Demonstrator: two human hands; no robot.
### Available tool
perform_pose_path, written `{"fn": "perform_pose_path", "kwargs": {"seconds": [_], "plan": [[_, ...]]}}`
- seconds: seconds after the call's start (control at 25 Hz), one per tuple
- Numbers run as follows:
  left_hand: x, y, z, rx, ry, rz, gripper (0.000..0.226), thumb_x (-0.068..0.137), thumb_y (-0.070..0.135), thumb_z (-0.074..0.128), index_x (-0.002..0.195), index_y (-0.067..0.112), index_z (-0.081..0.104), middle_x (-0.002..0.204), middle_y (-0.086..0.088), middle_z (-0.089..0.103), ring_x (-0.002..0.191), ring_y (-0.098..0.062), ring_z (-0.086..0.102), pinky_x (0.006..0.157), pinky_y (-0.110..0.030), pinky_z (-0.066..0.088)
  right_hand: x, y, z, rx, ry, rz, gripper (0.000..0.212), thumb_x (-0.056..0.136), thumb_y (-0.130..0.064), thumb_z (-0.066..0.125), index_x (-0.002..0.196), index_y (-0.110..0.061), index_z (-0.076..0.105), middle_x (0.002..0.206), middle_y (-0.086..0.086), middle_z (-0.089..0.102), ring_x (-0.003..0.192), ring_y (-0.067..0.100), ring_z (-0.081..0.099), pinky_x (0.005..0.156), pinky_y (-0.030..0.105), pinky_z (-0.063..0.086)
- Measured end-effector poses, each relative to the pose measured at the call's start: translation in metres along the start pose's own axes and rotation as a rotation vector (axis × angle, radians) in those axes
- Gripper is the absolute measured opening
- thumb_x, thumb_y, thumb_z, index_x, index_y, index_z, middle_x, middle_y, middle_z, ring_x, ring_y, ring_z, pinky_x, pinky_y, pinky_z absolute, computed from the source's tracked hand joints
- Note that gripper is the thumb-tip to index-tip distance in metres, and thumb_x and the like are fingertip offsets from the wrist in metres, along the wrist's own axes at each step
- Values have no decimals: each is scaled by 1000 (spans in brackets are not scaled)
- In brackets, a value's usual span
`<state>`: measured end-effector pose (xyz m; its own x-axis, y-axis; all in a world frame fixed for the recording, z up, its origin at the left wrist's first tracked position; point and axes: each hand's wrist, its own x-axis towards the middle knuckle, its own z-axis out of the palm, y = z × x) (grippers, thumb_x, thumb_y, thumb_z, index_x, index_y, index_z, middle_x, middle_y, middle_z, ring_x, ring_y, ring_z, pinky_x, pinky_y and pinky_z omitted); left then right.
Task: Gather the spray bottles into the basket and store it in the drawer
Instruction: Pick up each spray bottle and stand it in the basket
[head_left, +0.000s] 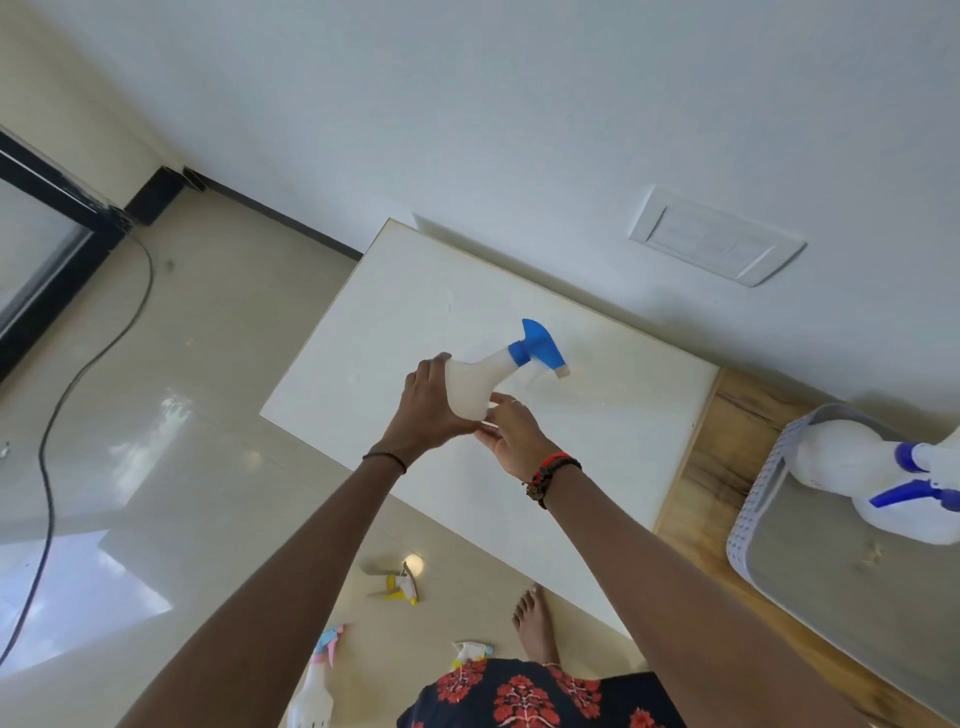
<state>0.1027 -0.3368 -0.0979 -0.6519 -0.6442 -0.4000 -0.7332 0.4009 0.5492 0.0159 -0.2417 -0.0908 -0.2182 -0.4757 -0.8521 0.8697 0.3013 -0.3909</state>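
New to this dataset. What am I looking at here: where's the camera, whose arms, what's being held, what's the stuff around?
No machine here: a person wears one wide-angle camera on the head, looking down past their own arms, so the room appears tilted and bent.

Both hands meet over a white tabletop. The left hand and the right hand together hold a white spray bottle with a blue trigger head, lifted above the surface.

At the right edge, on a wooden surface, sits a pale perforated basket with two more blue-headed spray bottles already inside.

On the tiled floor near the person's bare foot lie more spray bottles, one with a yellow head, and a dark cable. No drawer is clearly visible.
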Motion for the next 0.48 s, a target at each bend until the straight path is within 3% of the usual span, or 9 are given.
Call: {"fn": "perform_pose_path", "kwargs": {"seconds": [0.12,0.24,0.48], "plan": [[-22,20,12,-91,8,37,100,58,31,85,138,6,32,134,-10,42,125,-24,39,97,-25,30,-21,-6,-29,17,-1,3,30,95,-9,41,122,-5,55,106,14,63,98,26,60,95,36,50],[-41,45,27,-147,17,119,88,56,27,84,129,8,40,126,-8,48,117,-25,48,88,-27,40,-44,-16,-61,1,7,10,21,96,-17,47,112,-12,61,100,11,65,92,25,63,79,34,55],[-71,108,64,-286,-22,260,96,56,30,86,134,16,30,129,-2,45,115,-21,49,85,-34,53,-89,-33,-132,60,49,-43,27,97,-24,48,120,-12,59,100,9,63,89,22,62,77,32,54]]}}
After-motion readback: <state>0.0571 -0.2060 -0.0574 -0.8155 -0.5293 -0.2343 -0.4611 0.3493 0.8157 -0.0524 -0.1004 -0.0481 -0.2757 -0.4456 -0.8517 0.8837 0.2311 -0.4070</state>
